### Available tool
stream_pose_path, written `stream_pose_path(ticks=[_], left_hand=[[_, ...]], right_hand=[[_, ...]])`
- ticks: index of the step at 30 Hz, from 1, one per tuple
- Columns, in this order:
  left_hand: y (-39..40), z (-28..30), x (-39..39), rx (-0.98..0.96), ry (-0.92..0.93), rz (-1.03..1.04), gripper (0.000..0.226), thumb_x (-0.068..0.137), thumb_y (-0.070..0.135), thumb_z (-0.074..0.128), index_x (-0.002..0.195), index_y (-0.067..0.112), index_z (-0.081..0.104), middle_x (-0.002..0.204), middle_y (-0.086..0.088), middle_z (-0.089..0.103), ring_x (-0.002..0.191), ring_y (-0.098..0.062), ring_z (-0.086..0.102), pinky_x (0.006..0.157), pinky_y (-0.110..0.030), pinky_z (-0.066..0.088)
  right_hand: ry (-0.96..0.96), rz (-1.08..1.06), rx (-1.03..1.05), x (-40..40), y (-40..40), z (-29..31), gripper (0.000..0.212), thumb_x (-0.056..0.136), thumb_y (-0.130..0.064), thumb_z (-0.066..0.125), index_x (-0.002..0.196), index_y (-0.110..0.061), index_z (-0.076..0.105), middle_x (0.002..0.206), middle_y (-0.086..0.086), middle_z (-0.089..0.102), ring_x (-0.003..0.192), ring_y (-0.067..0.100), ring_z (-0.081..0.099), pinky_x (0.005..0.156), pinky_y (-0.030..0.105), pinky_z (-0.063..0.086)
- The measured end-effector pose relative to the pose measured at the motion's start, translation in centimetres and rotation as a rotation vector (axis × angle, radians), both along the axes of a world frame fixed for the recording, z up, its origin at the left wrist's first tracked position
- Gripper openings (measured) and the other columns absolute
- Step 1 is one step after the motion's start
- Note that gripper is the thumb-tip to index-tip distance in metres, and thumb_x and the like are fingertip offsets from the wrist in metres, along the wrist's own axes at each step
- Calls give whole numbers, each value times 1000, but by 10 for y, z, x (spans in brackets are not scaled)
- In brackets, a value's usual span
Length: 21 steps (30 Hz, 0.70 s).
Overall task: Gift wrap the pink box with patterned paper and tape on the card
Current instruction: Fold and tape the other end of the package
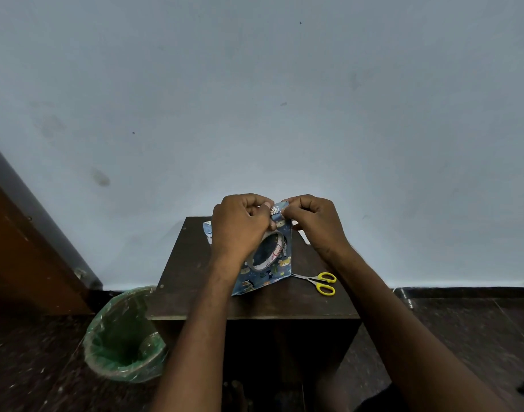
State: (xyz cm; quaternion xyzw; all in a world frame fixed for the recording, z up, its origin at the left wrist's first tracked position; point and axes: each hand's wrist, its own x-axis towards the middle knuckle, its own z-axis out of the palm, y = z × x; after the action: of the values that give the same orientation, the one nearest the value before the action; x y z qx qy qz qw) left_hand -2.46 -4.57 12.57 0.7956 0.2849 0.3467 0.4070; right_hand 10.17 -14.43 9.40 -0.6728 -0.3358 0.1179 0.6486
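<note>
A box wrapped in blue animal-patterned paper [265, 278] stands tilted on the small dark table [254, 304]. A roll of clear tape [268, 252] hangs in front of the box, held under my left hand [240, 227]. My right hand [312, 223] is curled beside it at the top of the parcel. Both hands pinch at the paper flap or tape end [277, 211] between them. No pink surface of the box shows. I see no card for certain; a pale edge [302, 233] peeks out behind my right hand.
Yellow-handled scissors [321, 282] lie on the table to the right of the parcel. A bin with a green liner [125, 337] stands on the floor at the table's left. A pale wall rises right behind the table; a wooden door [23, 242] is at left.
</note>
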Motion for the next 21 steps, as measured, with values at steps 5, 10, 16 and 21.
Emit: stream_pose_path(ticks=[5, 10, 16, 21], left_hand=[[-4, 0, 5, 0, 22, 54, 16, 98, 26, 72, 87, 22, 83, 59, 11, 73, 67, 3, 72, 76, -18, 54], [-9, -2, 10, 34, 43, 142, 15, 92, 34, 77, 81, 25, 81, 54, 15, 70, 64, 7, 69, 61, -7, 45], [-10, -5, 19, 56, 67, 224, 11, 87, 34, 79, 79, 27, 79, 55, 9, 71, 66, -4, 73, 71, -32, 62], [-9, -4, 18, 70, 69, 233, 11, 88, 33, 78, 78, 27, 79, 53, 10, 69, 63, -3, 71, 69, -29, 61]], right_hand=[[1, -28, -45, 1, -1, 3, 20, 74, -25, 67, 66, -8, 73, 82, 14, 73, 85, 39, 68, 74, 54, 58], [25, -71, -67, -5, 0, 6, 20, 78, -21, 71, 62, -10, 73, 70, 12, 72, 66, 17, 64, 72, 52, 60], [27, -81, -77, -6, -2, 7, 28, 72, -29, 75, 60, -5, 69, 71, 21, 69, 63, 18, 61, 66, 48, 58], [138, -55, -89, 9, -9, -2, 49, 63, -42, 91, 58, -6, 59, 67, 18, 68, 72, 29, 76, 80, 56, 62]])
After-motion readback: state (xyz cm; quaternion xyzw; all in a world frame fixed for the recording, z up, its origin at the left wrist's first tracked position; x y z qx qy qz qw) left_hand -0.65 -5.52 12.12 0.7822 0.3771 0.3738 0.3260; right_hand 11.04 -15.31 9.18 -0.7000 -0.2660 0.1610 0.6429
